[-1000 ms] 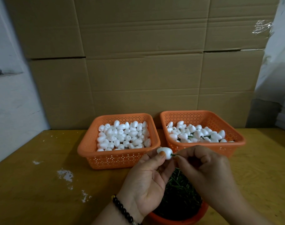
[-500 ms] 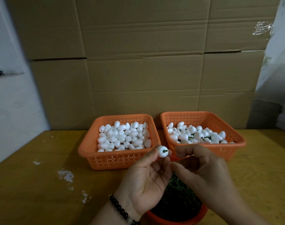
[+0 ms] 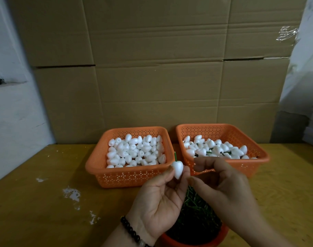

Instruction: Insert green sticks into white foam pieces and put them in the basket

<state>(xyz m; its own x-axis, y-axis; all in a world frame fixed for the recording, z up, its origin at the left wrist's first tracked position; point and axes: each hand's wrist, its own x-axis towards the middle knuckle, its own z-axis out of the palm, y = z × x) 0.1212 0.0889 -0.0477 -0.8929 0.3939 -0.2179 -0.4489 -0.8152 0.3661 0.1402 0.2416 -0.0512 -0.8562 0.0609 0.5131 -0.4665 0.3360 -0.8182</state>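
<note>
My left hand point(image 3: 161, 198) pinches a white foam piece point(image 3: 177, 169) between thumb and fingertips, with a green stick point(image 3: 175, 156) standing up out of its top. My right hand point(image 3: 223, 186) hovers just right of the piece, fingers curled and holding nothing. The left orange basket point(image 3: 129, 176) holds plain foam pieces. In the right orange basket point(image 3: 255, 165) lie foam pieces with green sticks in them. A round orange bowl point(image 3: 193, 242) of loose green sticks sits below my hands, partly hidden by them.
Everything stands on a yellow wooden table point(image 3: 45, 211) with white paint marks at the left. Stacked cardboard boxes point(image 3: 152, 77) form a wall right behind the baskets. A white wall is at the left, plastic-wrapped goods at the right.
My right hand let go of the stick and drew back a little. My left hand turned the foam piece so the stick now points up.
</note>
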